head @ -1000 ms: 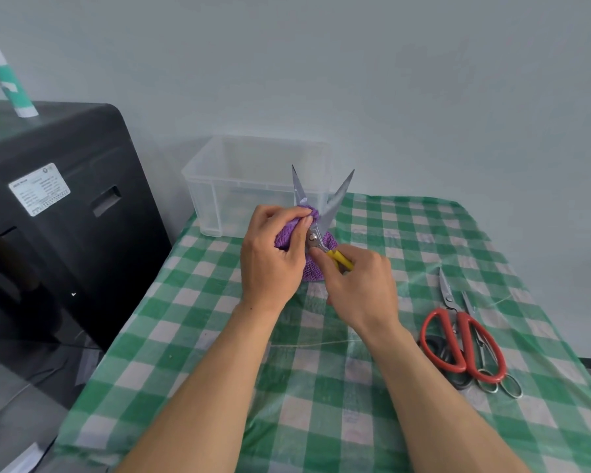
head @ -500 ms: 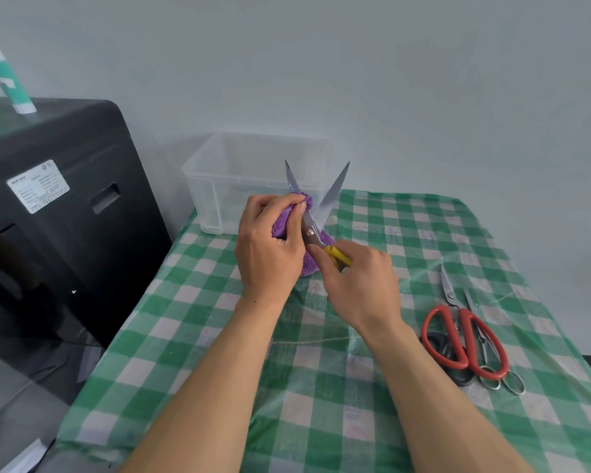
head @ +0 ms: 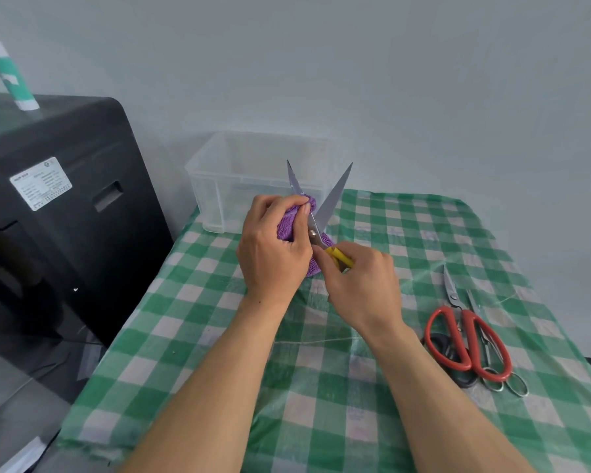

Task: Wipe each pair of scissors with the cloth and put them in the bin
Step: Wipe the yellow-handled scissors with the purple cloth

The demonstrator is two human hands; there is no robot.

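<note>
Pinching cloth [head: 285, 229] round one blade with left hand [head: 273, 249], gripping scissors [head: 335, 196] by the yellow handle with right hand [head: 359, 285], above tabletop [head: 382, 397] before bin [head: 215, 186]. Slide cloth tipward along the flat, fingers clear of the edge.

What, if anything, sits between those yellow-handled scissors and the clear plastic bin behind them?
Nothing visible: the yellow-handled scissors are held right in front of the open-topped clear plastic bin, with only air between.

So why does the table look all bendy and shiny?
In the head view, the wide-angle lens bows the tablecloth edges and leans the black cabinet; the glossy tablecloth catches pale glare; the green-and-white tube, top left, is blurred.
</note>
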